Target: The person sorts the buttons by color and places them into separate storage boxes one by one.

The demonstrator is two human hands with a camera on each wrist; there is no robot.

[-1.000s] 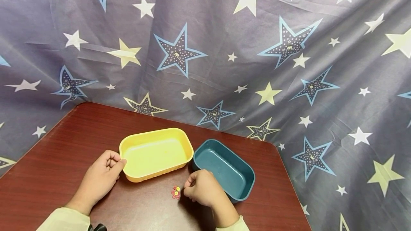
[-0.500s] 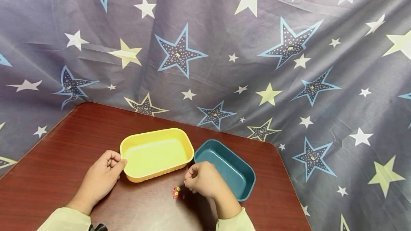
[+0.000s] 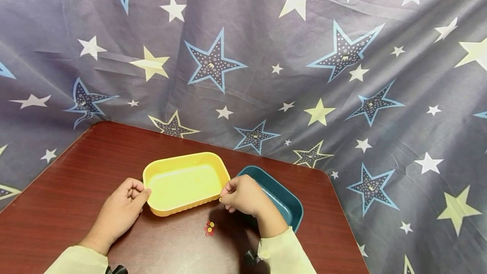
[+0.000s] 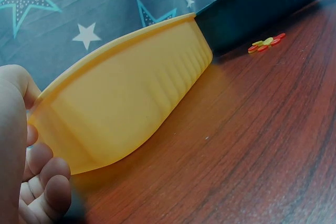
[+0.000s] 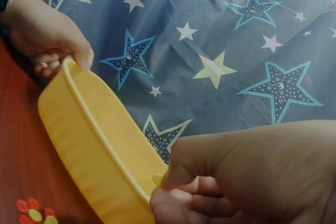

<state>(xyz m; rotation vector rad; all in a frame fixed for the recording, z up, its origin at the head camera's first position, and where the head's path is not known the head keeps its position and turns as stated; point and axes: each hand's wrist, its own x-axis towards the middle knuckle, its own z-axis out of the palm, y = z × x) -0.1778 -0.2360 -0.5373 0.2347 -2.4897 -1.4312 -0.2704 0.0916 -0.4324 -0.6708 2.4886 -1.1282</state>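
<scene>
"One yellow disc [image 3: 220, 200]: where?"
"Fingers of right hand [image 3: 243, 195] clamp it at the yellow container [image 3: 186, 207], near right corner; left hand [image 3: 122, 204] grips left end."
"Risk?"
"Slack pinch could drop it outside."

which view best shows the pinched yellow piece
The right wrist view: the yellow piece, pinched by the right hand, looks largest, though partly covered. The head view shows a tiny speck; the left wrist view, a thin edge.
</scene>
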